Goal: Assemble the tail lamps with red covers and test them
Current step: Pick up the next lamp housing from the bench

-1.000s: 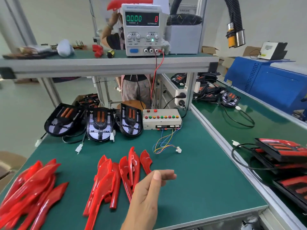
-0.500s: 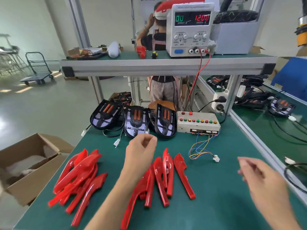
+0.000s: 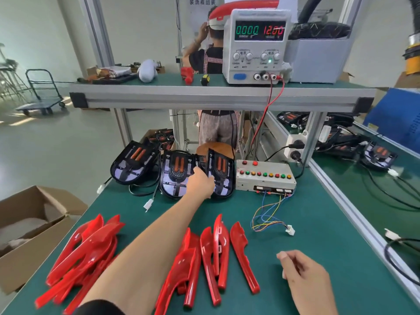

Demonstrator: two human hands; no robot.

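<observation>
Presently at green bench (image 3: 318, 223). Left hand (image 3: 200, 184) extended to the back row, fingers curled onto the left edge of the rightmost tail lamp base (image 3: 221, 176), grasping it; base tilted up on edge against the middle lamp base (image 3: 176, 176). Third lamp base (image 3: 131, 164) lying further left, touching its neighbour. All three black, with orange strips, loose white connector (image 3: 148, 204) trailing in front.

Right hand (image 3: 304, 276) low over the near right of the bench, fingers loosely bent, holding nothing.

Red covers in two lots: one heap (image 3: 86, 253) at near left, partly under the left forearm; a second group (image 3: 216, 253) near centre, lying side by side and overlapping.

Test box (image 3: 264, 176) with red, green and yellow buttons just right of the grasped base; coloured wires (image 3: 268, 214) running forward to a white plug (image 3: 290, 229) on the mat.

Power supply (image 3: 256, 45) on upper shelf (image 3: 218, 96), displays reading 0.000 and 12.00. Open cardboard box (image 3: 27, 226) beside bench at left. Another person (image 3: 216, 62) standing behind the shelf.
</observation>
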